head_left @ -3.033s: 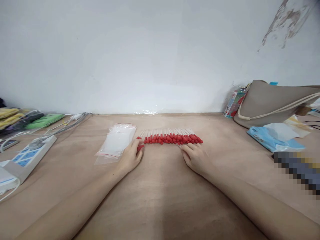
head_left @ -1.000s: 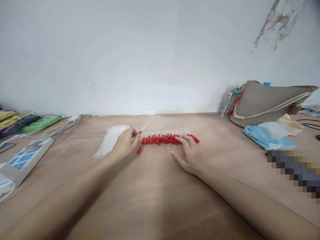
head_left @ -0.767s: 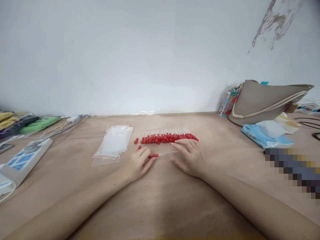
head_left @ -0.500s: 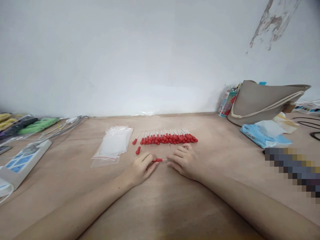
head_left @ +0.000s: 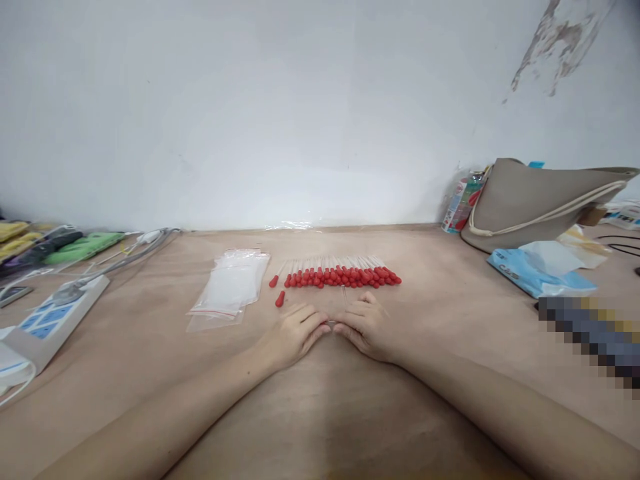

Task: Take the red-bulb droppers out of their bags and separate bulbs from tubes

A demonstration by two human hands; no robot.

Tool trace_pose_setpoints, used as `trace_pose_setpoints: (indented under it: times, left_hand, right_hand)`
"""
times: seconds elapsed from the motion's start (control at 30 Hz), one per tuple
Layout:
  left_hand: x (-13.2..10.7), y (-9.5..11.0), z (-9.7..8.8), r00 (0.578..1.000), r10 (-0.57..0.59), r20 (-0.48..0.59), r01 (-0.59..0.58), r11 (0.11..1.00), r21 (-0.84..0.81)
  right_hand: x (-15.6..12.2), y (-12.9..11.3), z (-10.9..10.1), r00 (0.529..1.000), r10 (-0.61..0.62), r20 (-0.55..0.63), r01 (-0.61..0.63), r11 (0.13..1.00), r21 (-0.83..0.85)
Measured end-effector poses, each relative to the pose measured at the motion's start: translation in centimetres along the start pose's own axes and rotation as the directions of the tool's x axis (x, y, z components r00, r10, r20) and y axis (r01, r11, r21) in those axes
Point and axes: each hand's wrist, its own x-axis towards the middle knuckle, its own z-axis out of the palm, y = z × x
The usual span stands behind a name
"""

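Note:
My left hand (head_left: 295,337) is closed around a red rubber bulb that its fingers mostly hide. Opposite it, my right hand (head_left: 369,330) pinches a thin glass dropper tube (head_left: 332,323), a short length of which shows between the two sets of fingertips. The hands almost meet, low over the table. Just beyond the right fingers lies another clear glass tube (head_left: 344,292). Behind the hands stretches a row of red-bulbed droppers (head_left: 345,275), their glass ends toward the wall. One loose red bulb (head_left: 281,299) sits left of them, below a dropper (head_left: 274,281) at the row's end.
Clear zip bags (head_left: 233,283) lie stacked on the left. Farther left are a power strip (head_left: 75,313) with cables and green and yellow items (head_left: 85,248). To the right stand a grey bag (head_left: 540,203), a bottle (head_left: 463,203) and a blue tissue pack (head_left: 535,270).
My left hand has moved right, closer to my right hand. Its fingers now cover the red bulb, which showed before. The whole view has shifted slightly.

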Motion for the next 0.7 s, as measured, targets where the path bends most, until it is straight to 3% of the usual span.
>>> trace_pose_setpoints:
  times: [0.17, 0.33, 0.53, 0.7]
  left_hand:
    - [0.4, 0.4, -0.5, 0.989, -0.034, 0.144, 0.03, 0.999, 0.028]
    - [0.5, 0.4, -0.9, 0.967, -0.045, 0.249, 0.052, 0.998, -0.022]
    - [-0.2, 0.2, -1.0, 0.947, -0.085, 0.31, 0.122, 0.987, -0.102]
    - [-0.9, 0.2, -1.2, 0.954, -0.081, 0.288, 0.13, 0.979, -0.157]
  right_hand:
    - [-0.1, 0.1, 0.2, 0.998, -0.062, -0.017, 0.062, 0.998, 0.032]
    - [0.1, -0.3, -0.5, 0.989, -0.142, -0.035, 0.14, 0.988, -0.07]
    - [0.2, -0.6, -1.3, 0.956, -0.289, -0.058, 0.27, 0.938, -0.218]
    - [-0.1, -0.2, -2.4, 0.92, -0.387, -0.063, 0.361, 0.898, -0.252]
